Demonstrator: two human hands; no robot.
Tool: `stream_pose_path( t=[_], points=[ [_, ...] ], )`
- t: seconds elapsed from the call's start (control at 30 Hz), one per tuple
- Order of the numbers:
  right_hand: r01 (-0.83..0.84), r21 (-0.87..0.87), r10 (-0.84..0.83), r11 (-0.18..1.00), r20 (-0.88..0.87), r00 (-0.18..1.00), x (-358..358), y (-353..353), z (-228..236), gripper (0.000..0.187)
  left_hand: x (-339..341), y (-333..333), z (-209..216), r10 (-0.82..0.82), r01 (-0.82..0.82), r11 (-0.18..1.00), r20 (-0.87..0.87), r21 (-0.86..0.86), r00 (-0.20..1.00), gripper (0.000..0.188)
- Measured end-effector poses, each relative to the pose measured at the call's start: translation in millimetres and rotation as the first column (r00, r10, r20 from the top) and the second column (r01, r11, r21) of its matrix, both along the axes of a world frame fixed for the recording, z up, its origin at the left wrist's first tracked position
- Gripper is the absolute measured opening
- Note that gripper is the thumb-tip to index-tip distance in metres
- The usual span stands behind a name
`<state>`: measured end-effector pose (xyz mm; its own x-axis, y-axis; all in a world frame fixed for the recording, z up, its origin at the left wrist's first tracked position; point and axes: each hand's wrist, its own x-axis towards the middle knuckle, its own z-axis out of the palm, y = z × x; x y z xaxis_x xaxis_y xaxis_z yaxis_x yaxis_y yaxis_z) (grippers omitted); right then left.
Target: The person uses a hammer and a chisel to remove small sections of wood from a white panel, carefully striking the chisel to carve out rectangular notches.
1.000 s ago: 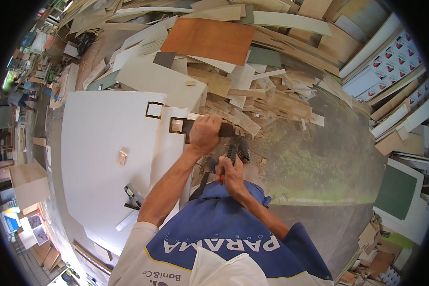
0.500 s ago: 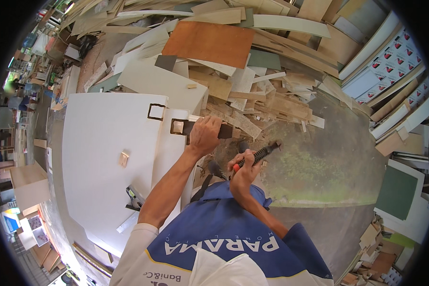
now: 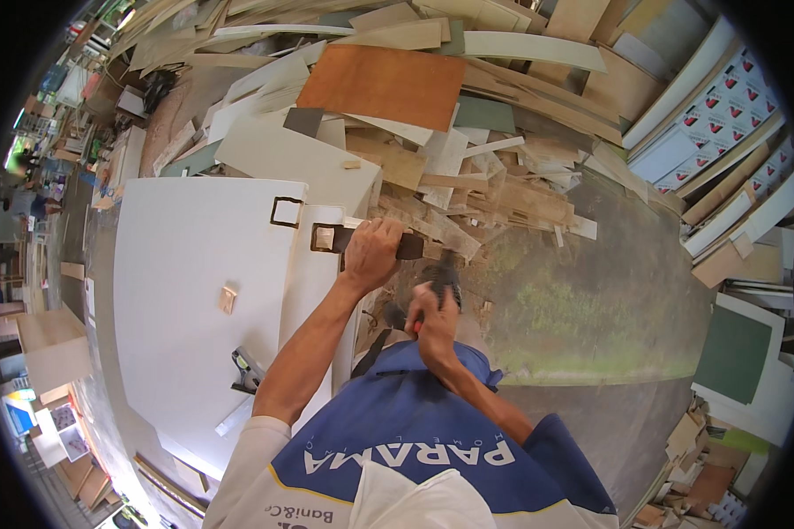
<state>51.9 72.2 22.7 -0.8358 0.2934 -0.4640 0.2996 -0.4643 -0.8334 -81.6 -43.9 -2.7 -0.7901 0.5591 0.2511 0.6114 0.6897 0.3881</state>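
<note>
My left hand [image 3: 372,256] is wrapped round a dark flat bar [image 3: 410,248] at the right edge of the white panel [image 3: 185,264]. A dark square frame with a pale centre [image 3: 325,237] lies at the bar's left end, on a narrower white board [image 3: 304,304]. Just below and to the right, my right hand [image 3: 435,328] is closed on a black ribbed-handled tool [image 3: 441,280] with a red end. Motion blurs the tool, and its exact kind is unclear. Another dark square outline [image 3: 287,212] sits on the panel's edge.
On the panel are a small wooden block [image 3: 228,298], a black and green tool [image 3: 247,370] and a clear flat piece [image 3: 234,419]. Scrap boards [image 3: 503,194] pile up ahead, with an orange-brown sheet [image 3: 379,86] on top. Printed boards [image 3: 706,123] lean at the right.
My right hand has shifted left and slightly down; its tool has swung from pointing right to pointing ahead, near the bar. My left hand keeps its grip on the bar.
</note>
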Motion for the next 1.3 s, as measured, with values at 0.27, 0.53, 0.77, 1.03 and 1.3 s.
stream_pose_path(
  t=[0.27, 0.53, 0.77, 1.03, 1.3],
  points=[
    [-0.116, -0.102, 0.122, 0.988, 0.055, 0.991, 0.4, -1.0, 6.6, 0.021, 1.0, -3.6, 0.0, 0.004, -0.004, 1.0, 0.013, -0.008, 1.0, 0.025],
    [-0.157, -0.115, 0.159, 0.981, 0.007, 0.987, 1.5, -5.2, -16.2, 0.02, -1.9, -5.0, -5.6, -0.026, 0.025, 0.999, -0.018, -0.03, 1.0, 0.022],
    [-0.222, -0.027, 0.222, 0.975, -0.004, 0.975, -0.8, -8.8, -21.6, 0.019, -4.6, -4.5, -0.8, -0.03, 0.029, 0.999, -0.039, -0.043, 0.999, 0.019],
    [-0.187, 0.07, 0.191, 0.98, -0.043, 0.981, -1.5, -17.6, -8.5, 0.023, -7.0, -7.3, -13.3, -0.021, 0.02, 1.0, -0.03, -0.013, 0.999, 0.027],
    [-0.059, 0.067, 0.061, 0.996, -0.026, 0.998, -8.1, -14.5, -10.6, 0.02, -5.6, -5.1, -5.6, -0.003, 0.003, 1.0, -0.019, -0.03, 1.0, 0.027]
  ],
)
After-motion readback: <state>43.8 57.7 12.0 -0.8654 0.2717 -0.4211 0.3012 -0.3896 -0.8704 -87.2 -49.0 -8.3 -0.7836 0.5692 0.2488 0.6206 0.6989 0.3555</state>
